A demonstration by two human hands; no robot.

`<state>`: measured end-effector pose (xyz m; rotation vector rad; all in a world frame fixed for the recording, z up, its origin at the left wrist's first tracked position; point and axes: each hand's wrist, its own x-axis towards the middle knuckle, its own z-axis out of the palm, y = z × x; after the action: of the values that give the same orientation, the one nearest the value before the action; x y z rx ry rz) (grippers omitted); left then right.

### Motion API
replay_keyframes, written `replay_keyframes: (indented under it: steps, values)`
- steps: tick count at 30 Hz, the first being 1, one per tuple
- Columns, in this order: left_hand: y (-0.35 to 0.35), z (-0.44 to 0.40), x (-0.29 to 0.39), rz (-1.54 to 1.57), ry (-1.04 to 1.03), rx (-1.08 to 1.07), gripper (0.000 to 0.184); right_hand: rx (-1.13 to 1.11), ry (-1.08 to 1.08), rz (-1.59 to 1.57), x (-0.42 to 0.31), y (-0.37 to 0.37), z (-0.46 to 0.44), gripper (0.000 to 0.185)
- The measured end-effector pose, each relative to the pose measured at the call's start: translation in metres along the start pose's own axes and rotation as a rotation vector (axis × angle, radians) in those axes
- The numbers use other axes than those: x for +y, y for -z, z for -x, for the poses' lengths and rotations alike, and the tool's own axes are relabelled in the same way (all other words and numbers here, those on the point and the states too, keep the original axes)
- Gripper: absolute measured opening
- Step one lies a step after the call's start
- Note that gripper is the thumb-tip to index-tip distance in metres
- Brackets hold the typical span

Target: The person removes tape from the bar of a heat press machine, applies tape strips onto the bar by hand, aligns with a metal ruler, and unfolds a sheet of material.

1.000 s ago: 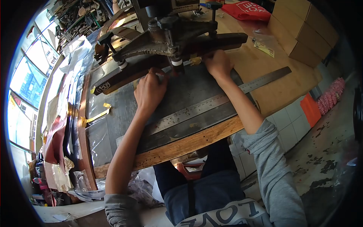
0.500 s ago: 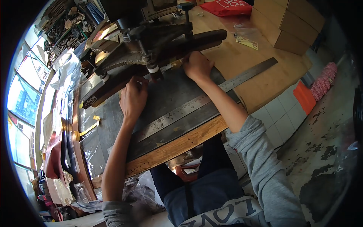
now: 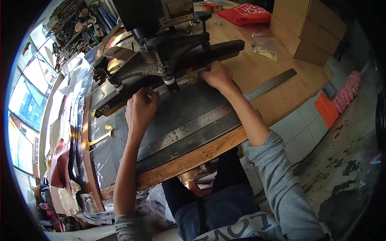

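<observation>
My left hand (image 3: pixel 140 109) is over the dark mat (image 3: pixel 189 105), its fingers curled together in front of the black press bar (image 3: pixel 138 91); what it may hold is too small to name. My right hand (image 3: pixel 216 75) is pinched near a small yellowish piece (image 3: pixel 191 76) at the middle of the bar, and its fingertips are partly hidden. Between the hands stands the press's white-collared rod (image 3: pixel 169 80). A long steel ruler (image 3: pixel 209 117) lies diagonally across the mat, passing beneath my right forearm.
Cardboard boxes (image 3: pixel 306 30) and a red bag (image 3: pixel 246 14) sit at the back right. A yellow label (image 3: pixel 265 53) lies near them. Yellow tape (image 3: pixel 100 137) is on the mat's left side, beside layered sheets (image 3: pixel 69 132). A wooden edge (image 3: pixel 193 156) runs along the front.
The whole view has shifted. My right hand has drawn back slightly from the bar, uncovering more of the yellowish piece. My left hand remains in front of the bar, fingers still curled.
</observation>
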<state>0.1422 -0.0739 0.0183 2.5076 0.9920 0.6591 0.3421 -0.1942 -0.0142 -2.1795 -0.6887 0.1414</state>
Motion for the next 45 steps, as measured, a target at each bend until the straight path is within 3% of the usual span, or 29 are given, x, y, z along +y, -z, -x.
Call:
replay_keyframes:
  steps: [7,11,12,16,23,45]
  values:
    - [0.003,0.007,-0.005,-0.284,-0.186,0.105,0.021,-0.021,0.054,0.145,-0.006,-0.001,0.003,0.023]
    - [0.006,0.019,-0.002,-0.300,-0.564,0.006,0.024,0.066,0.079,0.140,0.005,-0.010,-0.003,0.020]
    - [0.009,0.024,0.004,-0.319,-0.487,-0.173,0.028,0.066,0.079,0.131,0.004,-0.010,-0.003,0.019]
    - [0.002,0.033,0.004,-0.336,-0.616,-0.214,0.037,0.086,0.082,0.064,0.001,-0.010,0.003,0.016]
    - [-0.015,0.029,-0.003,-0.273,-0.641,-0.097,0.047,0.135,0.115,0.019,0.004,-0.017,0.001,0.013]
    - [-0.022,0.023,-0.003,-0.181,-0.612,-0.162,0.053,0.028,0.215,-0.015,0.002,0.001,-0.004,0.018]
